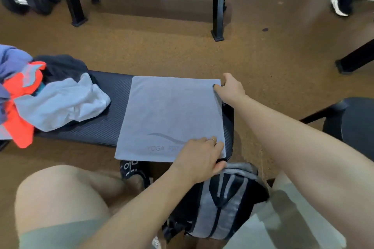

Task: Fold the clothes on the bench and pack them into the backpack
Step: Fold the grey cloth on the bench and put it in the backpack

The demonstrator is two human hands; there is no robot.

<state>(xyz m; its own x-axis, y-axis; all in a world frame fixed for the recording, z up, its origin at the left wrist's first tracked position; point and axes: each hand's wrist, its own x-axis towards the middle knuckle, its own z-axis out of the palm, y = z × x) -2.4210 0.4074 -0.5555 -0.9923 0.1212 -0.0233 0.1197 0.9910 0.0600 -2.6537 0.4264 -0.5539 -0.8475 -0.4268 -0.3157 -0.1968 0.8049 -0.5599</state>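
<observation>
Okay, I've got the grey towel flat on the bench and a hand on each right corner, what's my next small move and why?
Probably lift both right corners and carry them over to the left edge. The grey towel lies flat and smooth, your right hand pinches the far corner and your left hand grips the near one, so a half fold would shrink it for the backpack.

**A black padded tabletop on a brown floor**

The black ribbed tabletop point(105, 125) carries a grey towel point(170, 115) spread flat over its right end, its near edge hanging past the rim. At the left end lies a heap of clothes point(40, 95): light grey, orange, blue and black pieces tangled together. On the brown floor point(182, 52) a grey and black backpack point(220, 204) stands beside the tabletop's near right corner.
</observation>
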